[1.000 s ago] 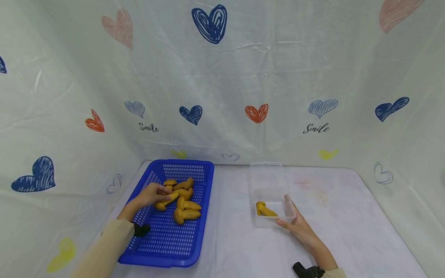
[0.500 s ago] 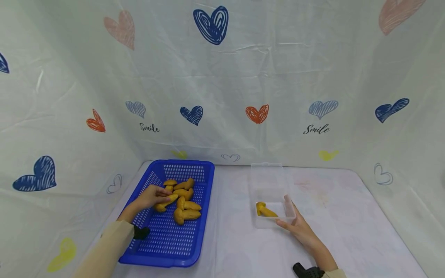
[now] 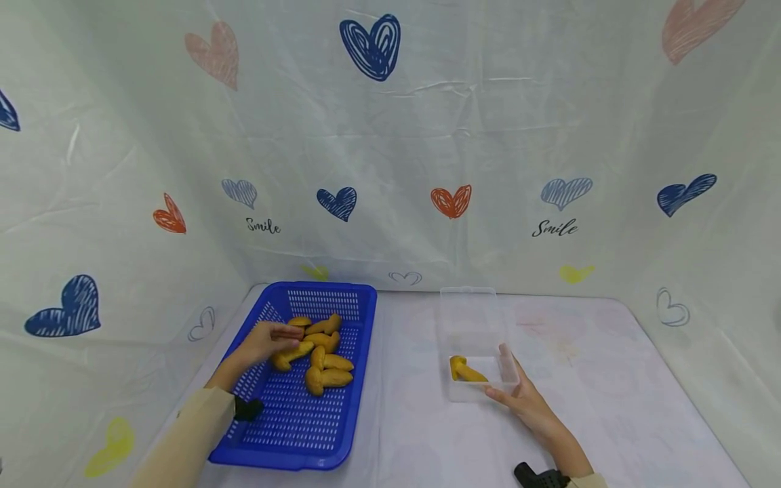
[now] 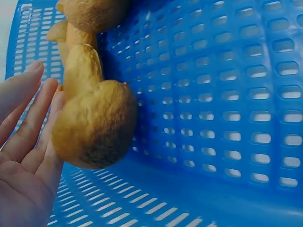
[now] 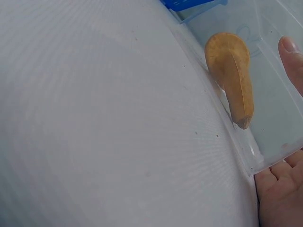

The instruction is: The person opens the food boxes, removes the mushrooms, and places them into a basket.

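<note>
My left hand (image 3: pixel 262 344) is over the blue basket (image 3: pixel 287 434), its fingers straight beside a yellow-brown mushroom (image 3: pixel 295 352). In the left wrist view this mushroom (image 4: pixel 97 125) lies past the fingertips, and the thumb stands apart from it. Several other mushrooms (image 3: pixel 329 377) are grouped in the basket's middle and far part. To the right, my right hand (image 3: pixel 525 400) holds a clear plastic box (image 3: pixel 460 392) by its right side, with thumb and fingers spread around it. One mushroom (image 5: pixel 232 78) lies inside the box, cap toward the far left.
The box's clear lid (image 3: pixel 468 308) is folded back behind it. A white cloth (image 3: pixel 415 427) covers the table. Behind stands a white curtain (image 3: pixel 396 149) printed with hearts. A black wrist camera (image 3: pixel 539 476) sits on the right wrist.
My left fingers have let go of the mushroom they pinched and straightened, and the hand has shifted slightly back. The mushroom stays in the basket. My right hand keeps its hold on the box.
</note>
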